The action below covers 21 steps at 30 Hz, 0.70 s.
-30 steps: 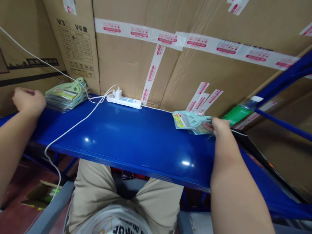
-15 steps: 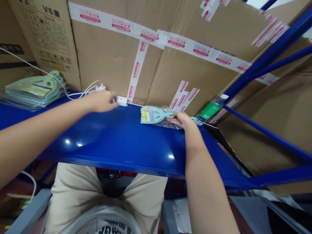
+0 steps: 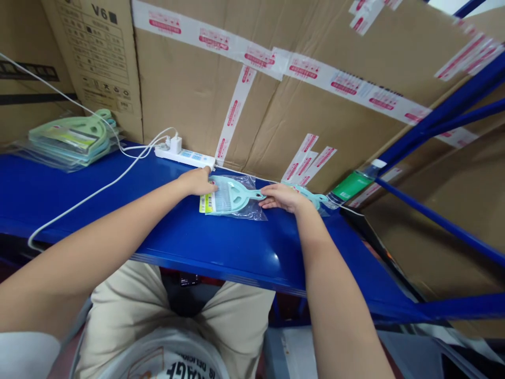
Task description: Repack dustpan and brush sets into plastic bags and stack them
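Note:
A light teal mini dustpan set (image 3: 236, 196) with a yellow label and a clear plastic bag lies between my hands over the blue shelf. My right hand (image 3: 282, 197) pinches the end of its handle. At the label end, my left hand (image 3: 197, 181) grips the pan's edge with thumb and fingers. Partly hidden behind my right hand is another teal dustpan (image 3: 319, 199), its handle pointing right.
Several bagged dustpans (image 3: 69, 138) are stacked at the left. A white power strip (image 3: 189, 157) with plugs and cables runs along the cardboard box (image 3: 189, 100). A green-labelled bottle (image 3: 357, 183) leans by the blue frame at the right.
My left hand has moved from near the power strip onto the dustpan's label end. The dustpan has shifted left and nearer with my right hand, uncovering the second one.

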Motion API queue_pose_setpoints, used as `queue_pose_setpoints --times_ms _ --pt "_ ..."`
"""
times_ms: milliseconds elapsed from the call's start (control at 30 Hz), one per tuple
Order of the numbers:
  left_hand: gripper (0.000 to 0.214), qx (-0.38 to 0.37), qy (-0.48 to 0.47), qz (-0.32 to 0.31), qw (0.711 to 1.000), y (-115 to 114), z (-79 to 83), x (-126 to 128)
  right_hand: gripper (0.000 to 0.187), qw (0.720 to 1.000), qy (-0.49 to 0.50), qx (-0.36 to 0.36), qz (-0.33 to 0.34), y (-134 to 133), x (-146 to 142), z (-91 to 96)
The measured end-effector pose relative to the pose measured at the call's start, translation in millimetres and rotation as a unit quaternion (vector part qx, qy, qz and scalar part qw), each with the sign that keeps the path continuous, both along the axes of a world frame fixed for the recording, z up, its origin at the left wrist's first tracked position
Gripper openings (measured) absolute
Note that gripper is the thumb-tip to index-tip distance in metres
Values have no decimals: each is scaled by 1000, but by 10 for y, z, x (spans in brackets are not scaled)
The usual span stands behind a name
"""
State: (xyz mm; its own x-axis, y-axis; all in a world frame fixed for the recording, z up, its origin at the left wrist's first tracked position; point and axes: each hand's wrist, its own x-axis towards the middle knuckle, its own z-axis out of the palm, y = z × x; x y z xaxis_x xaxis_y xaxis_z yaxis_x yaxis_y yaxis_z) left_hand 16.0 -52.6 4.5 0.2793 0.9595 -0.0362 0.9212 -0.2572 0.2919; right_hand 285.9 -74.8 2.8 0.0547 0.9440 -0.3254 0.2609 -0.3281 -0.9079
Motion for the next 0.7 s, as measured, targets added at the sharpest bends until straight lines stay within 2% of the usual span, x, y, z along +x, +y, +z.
queue_pose_setpoints --times_ms 100,233,400,467,567,633,700 --pt "70 -20 9 11 1000 11 28 -19 18 1000 -20 1 10 -23 -62 -4" --pt "73 -6 15 48 999 23 46 -89 26 999 -40 5 -32 -41 -98 -13" --pt "57 96 -17 86 992 68 43 -161 32 997 10 23 -74 -17 -42 -33" --pt "43 104 -82 82 988 92 33 -138 34 993 58 56 -86 -2 -22 -35" --pt "36 27 -219 74 972 119 3 -64 34 982 121 106 -99 18 -18 -30" --pt "41 -34 -327 84 941 123 -18 -11 32 974 148 133 -106 26 -38 -23" --pt "42 -86 -431 96 893 116 -34 34 31 968 162 154 -112 27 -77 -11"
